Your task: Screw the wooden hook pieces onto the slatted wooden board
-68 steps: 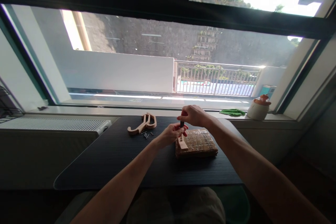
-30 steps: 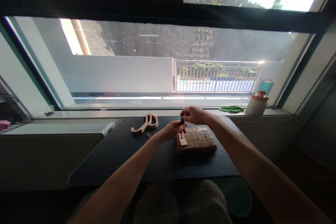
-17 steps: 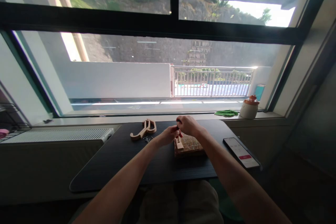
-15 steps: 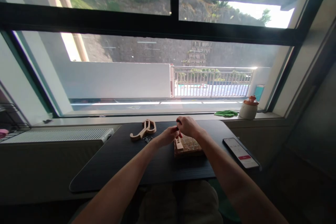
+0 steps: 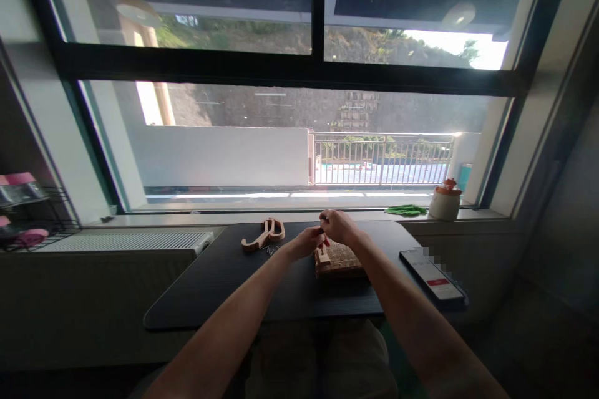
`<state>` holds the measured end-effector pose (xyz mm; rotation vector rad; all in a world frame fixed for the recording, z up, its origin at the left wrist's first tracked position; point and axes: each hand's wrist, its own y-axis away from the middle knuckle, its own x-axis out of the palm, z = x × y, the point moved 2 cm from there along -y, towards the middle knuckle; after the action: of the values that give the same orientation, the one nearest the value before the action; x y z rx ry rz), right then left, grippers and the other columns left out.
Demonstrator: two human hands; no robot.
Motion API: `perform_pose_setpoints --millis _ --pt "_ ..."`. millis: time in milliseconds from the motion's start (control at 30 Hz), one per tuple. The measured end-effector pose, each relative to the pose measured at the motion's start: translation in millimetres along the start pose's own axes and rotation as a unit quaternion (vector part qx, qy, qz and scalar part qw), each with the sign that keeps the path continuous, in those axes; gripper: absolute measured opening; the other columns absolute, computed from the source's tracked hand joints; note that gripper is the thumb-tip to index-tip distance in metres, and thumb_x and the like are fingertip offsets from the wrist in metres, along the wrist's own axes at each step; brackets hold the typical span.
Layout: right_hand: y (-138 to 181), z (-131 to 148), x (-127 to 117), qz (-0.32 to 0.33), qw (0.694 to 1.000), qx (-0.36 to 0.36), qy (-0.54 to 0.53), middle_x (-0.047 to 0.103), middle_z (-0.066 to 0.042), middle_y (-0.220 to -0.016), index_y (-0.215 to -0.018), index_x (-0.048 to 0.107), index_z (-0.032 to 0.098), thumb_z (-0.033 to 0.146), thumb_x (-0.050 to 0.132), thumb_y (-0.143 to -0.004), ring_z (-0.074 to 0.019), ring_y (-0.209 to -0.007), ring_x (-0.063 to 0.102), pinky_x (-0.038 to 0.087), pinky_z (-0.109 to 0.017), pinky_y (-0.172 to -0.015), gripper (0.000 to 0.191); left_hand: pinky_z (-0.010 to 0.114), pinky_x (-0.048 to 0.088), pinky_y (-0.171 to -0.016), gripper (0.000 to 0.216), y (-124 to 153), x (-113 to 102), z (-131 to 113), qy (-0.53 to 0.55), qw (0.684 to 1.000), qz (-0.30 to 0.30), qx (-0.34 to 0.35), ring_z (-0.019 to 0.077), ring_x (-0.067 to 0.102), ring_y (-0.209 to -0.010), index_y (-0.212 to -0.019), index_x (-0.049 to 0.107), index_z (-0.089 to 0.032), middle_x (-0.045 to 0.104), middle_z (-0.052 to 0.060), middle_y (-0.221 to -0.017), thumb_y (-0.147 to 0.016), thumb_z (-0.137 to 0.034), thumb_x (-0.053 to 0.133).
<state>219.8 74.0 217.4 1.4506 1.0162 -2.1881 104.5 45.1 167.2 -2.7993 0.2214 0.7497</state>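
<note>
My right hand [image 5: 337, 224] is closed around the top of a small upright tool with black and red parts, which looks like a screwdriver [image 5: 326, 241]. Lower down, the fingers of my left hand [image 5: 306, 242] pinch the same tool. Its lower end points at a small pale wooden piece [image 5: 323, 257], lying on the left edge of a brown woven-looking block [image 5: 345, 262]. My fingers cover most of the screwdriver. To the left lie curved wooden hooks [image 5: 264, 235] and several loose screws [image 5: 270, 250].
The dark table [image 5: 219, 287] stands against the window sill. A phone [image 5: 431, 275] with a lit screen lies at its right edge. On the sill are a green cloth [image 5: 405, 210] and a white jar [image 5: 444, 201] with an orange-brown top. A radiator [image 5: 135, 242] is at the left.
The camera view has tilted up and turned slightly left, so everything sits a little differently in the picture. Both hands keep their hold on the screwdriver over the wooden piece.
</note>
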Motion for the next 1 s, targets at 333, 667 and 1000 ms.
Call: perform_pose_setpoints --millis 333,667,1000 --pt "-12.9 -9.7 2.7 -0.003 0.998 -0.053 -0.027 0.066 -0.004 -0.078 -0.095 0.066 0.018 0.029 0.044 -0.081 -0.013 -0.065 0.055 0.034 -0.022 -0.056 0.028 0.028 0.041 -0.065 0.025 -0.2 -5.7 2.6 0.014 0.999 0.028 -0.035 0.014 0.055 -0.072 -0.092 0.055 -0.01 0.062 0.009 -0.085 -0.083 -0.027 0.04" --pt "-22.3 -27.0 6.7 -0.006 0.996 -0.076 -0.05 0.063 -0.003 -0.072 -0.083 0.066 0.015 0.034 0.045 -0.081 -0.0109 -0.062 0.051 0.032 -0.022 -0.057 0.028 0.028 0.041 -0.061 0.026 -12.3 -4.1 8.0 0.054 0.998 0.015 -0.023 0.0124 0.054 -0.063 -0.09 0.051 -0.01 0.063 0.008 -0.077 -0.081 -0.034 0.046" --pt "-24.2 -31.1 6.7 -0.024 0.994 -0.073 -0.078 0.064 -0.002 -0.076 -0.097 0.064 0.017 0.03 0.049 -0.079 -0.01 -0.064 0.053 0.034 -0.02 -0.057 0.027 0.028 0.041 -0.061 0.022 -13.0 -4.8 9.0 0.054 0.998 0.036 -0.005 0.0122 0.054 -0.063 -0.09 0.054 -0.009 0.062 0.009 -0.079 -0.082 -0.028 0.044"
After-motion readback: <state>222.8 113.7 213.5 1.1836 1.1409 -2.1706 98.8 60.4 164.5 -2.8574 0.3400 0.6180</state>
